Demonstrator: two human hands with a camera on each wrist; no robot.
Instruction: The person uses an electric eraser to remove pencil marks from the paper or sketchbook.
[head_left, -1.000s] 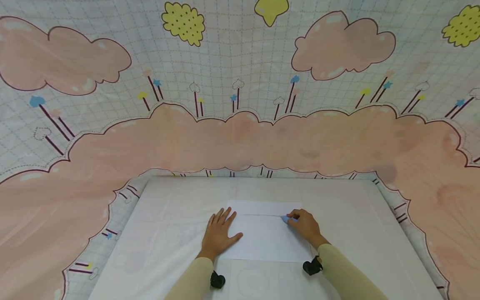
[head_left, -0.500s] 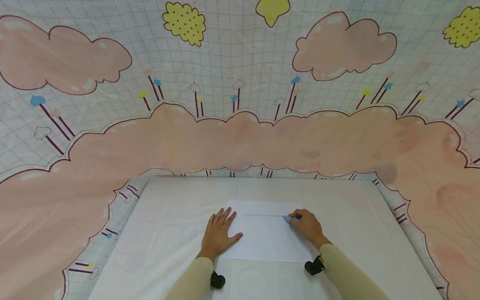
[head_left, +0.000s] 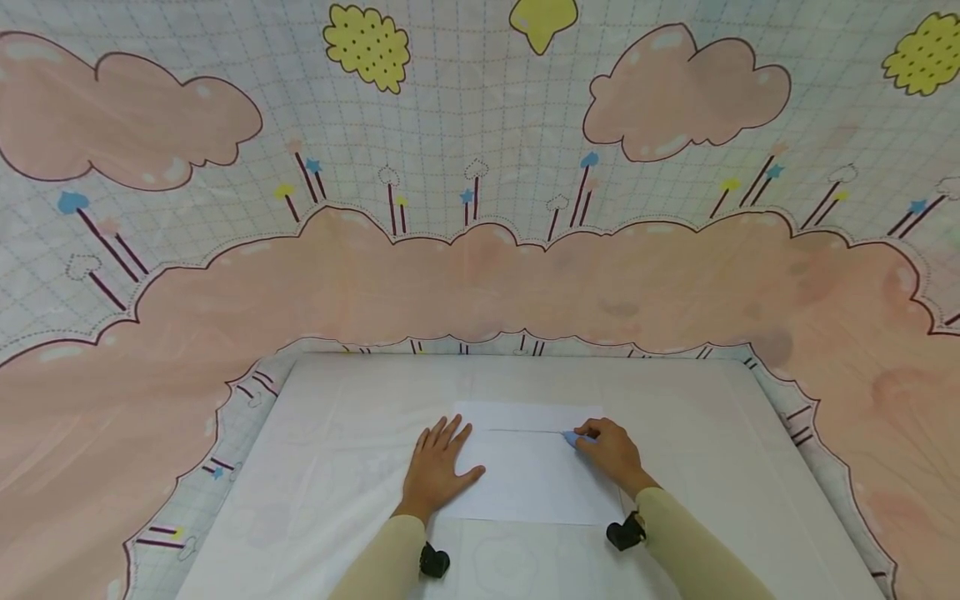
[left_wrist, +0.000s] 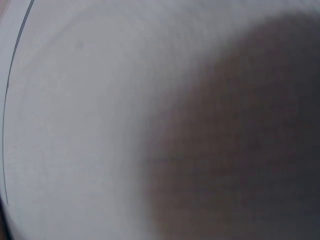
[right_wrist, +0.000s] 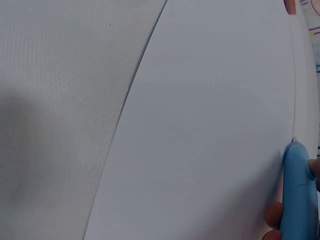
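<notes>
A white sheet of paper [head_left: 532,479] lies on the table, crossed near its far side by a thin dark line [head_left: 525,431]. My left hand [head_left: 438,467] rests flat over the sheet's left edge, fingers and thumb spread. At the right part of the sheet, my right hand [head_left: 611,450] pinches a thick, light blue pen-like tool [right_wrist: 299,195] with rounded ends. Its small pale tip meets the paper at the right end of the line, which runs up from it in the right wrist view. The left wrist view is mostly a dark blur beside a pale surface.
A white cloth covers the table [head_left: 360,400]. Behind and around it hangs a patterned curtain [head_left: 525,283] with clouds and stars. A black wrist camera [head_left: 435,560] sits at the left cuff, another black camera [head_left: 626,533] at the right.
My right hand with the blue tool slid slightly right along the line, then back left to about where it was. The left hand and the sheet stay put.
</notes>
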